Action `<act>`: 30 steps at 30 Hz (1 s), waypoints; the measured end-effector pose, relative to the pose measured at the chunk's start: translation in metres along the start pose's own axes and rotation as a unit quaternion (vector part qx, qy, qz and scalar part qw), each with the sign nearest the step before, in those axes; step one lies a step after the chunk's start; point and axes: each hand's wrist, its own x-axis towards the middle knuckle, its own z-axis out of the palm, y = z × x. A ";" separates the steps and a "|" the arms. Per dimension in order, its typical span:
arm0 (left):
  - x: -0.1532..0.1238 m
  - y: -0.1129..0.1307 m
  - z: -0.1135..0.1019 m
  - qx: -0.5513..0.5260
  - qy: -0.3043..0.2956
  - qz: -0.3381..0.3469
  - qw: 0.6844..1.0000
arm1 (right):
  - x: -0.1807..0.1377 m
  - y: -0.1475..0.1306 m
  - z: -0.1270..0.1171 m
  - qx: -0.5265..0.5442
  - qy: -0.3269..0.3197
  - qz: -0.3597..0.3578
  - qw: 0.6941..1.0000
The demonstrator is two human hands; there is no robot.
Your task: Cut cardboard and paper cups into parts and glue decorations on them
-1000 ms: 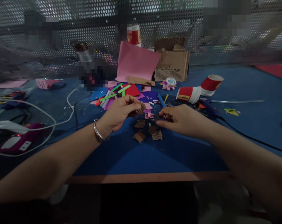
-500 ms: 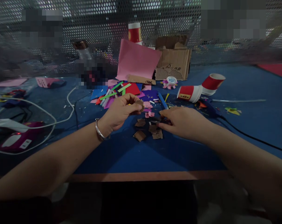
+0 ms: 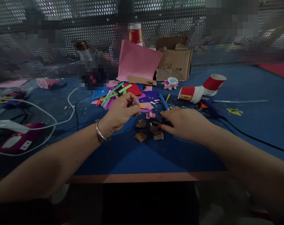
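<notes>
left hand (image 3: 122, 112): in front of the cardboard box (image 3: 174, 64), nearer to the table edge; fingers curled in, tips pinched together; cannot tell if something small between them.
bracelet (image 3: 99, 131): silver, on the left wrist.
right hand (image 3: 184, 122): straight in front of the box, palm down, fingertips low at a dark thing on the table; too dark to tell if gripped or only touched.
cardboard scraps (image 3: 140, 136): small brown pieces flat on the blue table (image 3: 142, 156), in front of the box, between the two hands and just below the fingertips.
pink sheet (image 3: 138, 62): leaning, touching the left side of the box.
paper strips (image 3: 116, 90): coloured heap, in front of the box, beyond the left hand.
red cups (image 3: 191, 93): two, lying on the side, to the right of the box.
white cable (image 3: 50, 115): far left of the box.
</notes>
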 end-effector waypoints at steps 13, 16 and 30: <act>0.008 -0.015 -0.013 0.213 -0.032 0.073 0.974 | -0.001 0.000 -0.003 -0.012 0.004 0.002 1.000; 0.010 -0.017 -0.016 0.236 -0.032 0.071 0.969 | 0.000 0.001 -0.002 -0.002 0.011 0.000 1.000; 0.016 -0.020 -0.026 0.288 -0.082 0.058 0.952 | -0.003 0.001 -0.006 -0.013 -0.010 0.012 1.000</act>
